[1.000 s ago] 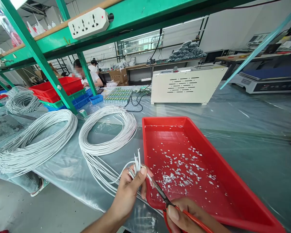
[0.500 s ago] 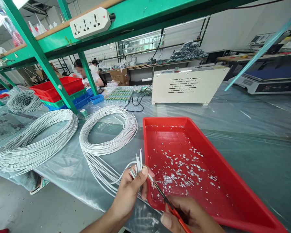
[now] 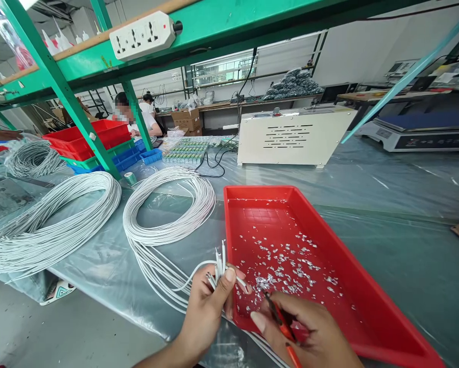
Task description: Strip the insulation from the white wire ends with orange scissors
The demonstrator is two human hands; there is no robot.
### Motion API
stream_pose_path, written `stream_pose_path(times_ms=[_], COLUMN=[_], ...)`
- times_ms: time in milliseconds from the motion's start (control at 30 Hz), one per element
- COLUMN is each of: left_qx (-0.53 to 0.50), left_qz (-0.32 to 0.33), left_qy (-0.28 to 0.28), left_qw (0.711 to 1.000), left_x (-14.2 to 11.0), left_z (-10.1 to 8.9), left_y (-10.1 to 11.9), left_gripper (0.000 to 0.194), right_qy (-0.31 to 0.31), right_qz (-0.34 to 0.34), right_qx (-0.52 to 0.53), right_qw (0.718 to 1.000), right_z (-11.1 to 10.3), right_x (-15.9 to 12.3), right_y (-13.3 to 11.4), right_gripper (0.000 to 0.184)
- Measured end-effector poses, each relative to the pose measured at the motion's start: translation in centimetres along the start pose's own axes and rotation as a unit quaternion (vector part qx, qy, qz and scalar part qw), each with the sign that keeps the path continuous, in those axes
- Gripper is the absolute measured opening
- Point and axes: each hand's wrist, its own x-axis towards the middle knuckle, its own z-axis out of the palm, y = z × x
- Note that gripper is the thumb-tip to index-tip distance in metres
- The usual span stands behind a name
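My left hand is closed round a bunch of white wire ends that stick up above the thumb at the near left corner of a red tray. These wires run back to a white wire coil on the table. My right hand grips red-handled scissors over the tray's near end, their tip close to the wire ends. Small silvery cut scraps lie scattered over the tray floor.
A second white wire coil lies to the left, a third further back. A cream metal box stands behind the tray. Green shelf posts, stacked red, green and blue bins and a seated person are at the back left.
My right hand has moved up and forward over the tray's near edge, bringing the scissors closer to the wire ends. My left hand holds the bunch in nearly the same place.
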Motion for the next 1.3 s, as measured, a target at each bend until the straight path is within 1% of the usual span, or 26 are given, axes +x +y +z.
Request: stream_pose_path(times_ms=[67,133,233,333,433,600,733,867,933,1033,1100,1133,1233,1300], left_qx=[0.023,0.044,0.056,0.058,0.062,0.081,0.113,0.154,0.168,0.163,0.158,0.155,0.134,0.111], left_qz=[0.009,0.015,0.027,0.041,0.056,0.079,0.1,0.133,0.149,0.167,0.172,0.171,0.159,0.146], left_qy=[0.028,0.051,0.065,0.071,0.076,0.077,0.086,0.107,0.117,0.103,0.096,0.093,0.091,0.089], left_qw=[0.999,0.998,0.996,0.995,0.994,0.991,0.985,0.973,0.967,0.967,0.968,0.968,0.974,0.979], left_x=[-0.2,-0.4,-0.7,-0.7,-0.5,-0.3,-0.4,-0.4,-0.4,-0.3,-0.3,-0.3,-0.1,-0.1], left_z=[0.2,0.4,0.6,0.6,0.6,0.7,0.8,0.8,0.9,1.1,1.2,1.2,1.2,1.2], left_y=[-0.2,-0.4,-0.7,-1.0,-1.3,-1.7,-1.9,-2.0,-1.9,-1.8,-1.6,-1.5,-1.4,-1.4], left_gripper=[0.034,0.037,0.038,0.037,0.036,0.037,0.04,0.032,0.029,0.036,0.04,0.04,0.027,0.023], right_qy=[0.039,0.052,0.014,-0.022,-0.014,0.022,0.053,0.097,0.109,0.116,0.126,0.132,0.135,0.121], right_qz=[0.019,0.029,0.007,-0.023,-0.045,-0.084,-0.139,-0.196,-0.208,-0.217,-0.234,-0.244,-0.265,-0.282], right_qx=[0.055,0.096,0.107,0.088,0.059,0.018,-0.036,-0.087,-0.096,-0.105,-0.119,-0.127,-0.157,-0.162], right_qw=[0.998,0.994,0.994,0.996,0.997,0.996,0.988,0.972,0.967,0.964,0.957,0.952,0.942,0.938], right_z=[0.0,-0.1,-0.5,-0.7,-0.7,-0.5,-0.5,-0.6,-0.5,-0.6,-0.6,-0.5,-0.5,-0.5], right_x=[0.3,0.7,1.4,1.8,1.9,1.9,2.1,2.0,2.0,2.1,2.3,2.4,2.4,2.1], right_y=[-0.2,-0.3,-0.1,0.4,1.0,1.2,0.8,0.9,1.0,0.9,0.8,0.7,0.6,0.8], right_gripper=[0.029,0.025,0.021,0.018,0.016,0.012,0.011,0.007,0.004,0.005,0.008,0.01,0.013,0.016])
